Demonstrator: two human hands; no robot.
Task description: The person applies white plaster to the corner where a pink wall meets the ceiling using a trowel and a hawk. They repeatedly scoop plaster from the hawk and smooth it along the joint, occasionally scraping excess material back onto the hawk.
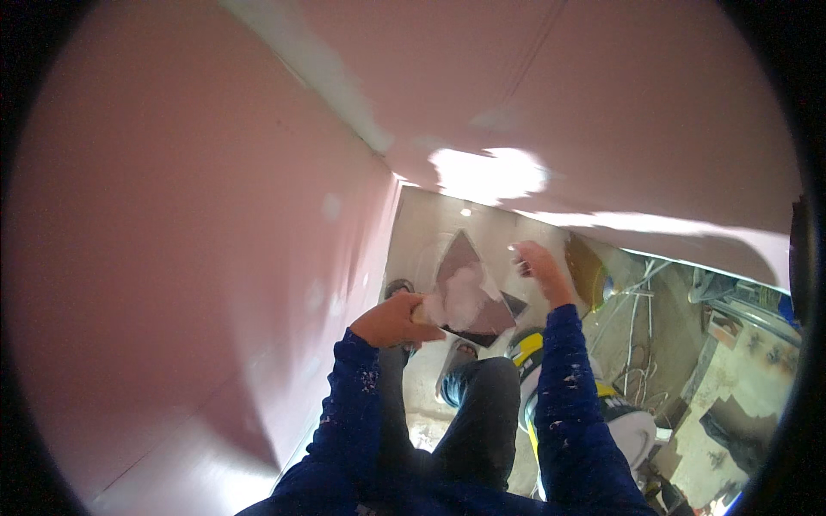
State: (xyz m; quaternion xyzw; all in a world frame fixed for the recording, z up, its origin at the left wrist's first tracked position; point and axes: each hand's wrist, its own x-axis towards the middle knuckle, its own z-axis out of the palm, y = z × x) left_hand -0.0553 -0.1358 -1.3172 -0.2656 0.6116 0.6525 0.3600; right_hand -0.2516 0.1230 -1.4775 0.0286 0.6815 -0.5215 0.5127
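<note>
My left hand (394,320) is closed round the pale handle of what looks like a broad putty knife (483,339), whose dark blade reaches to the right. A soft whitish-pink lump of filler (465,297) lies over it, partly smeared by motion. Behind the lump rises a pointed, dull pink piece (462,251); I cannot tell whether it is held or lies on the floor. To the right, apart from the blade, my right hand (540,265) is raised with its fingers curled. A small whitish bit shows at its fingertips, too small to name.
Pink plasterboard walls (206,198) meet in a corner ahead, their seam (344,112) filled pale. Below my right arm stand white and yellow buckets (632,434). White cables (635,327) trail across the floor, with boards and scraps (740,378) at far right.
</note>
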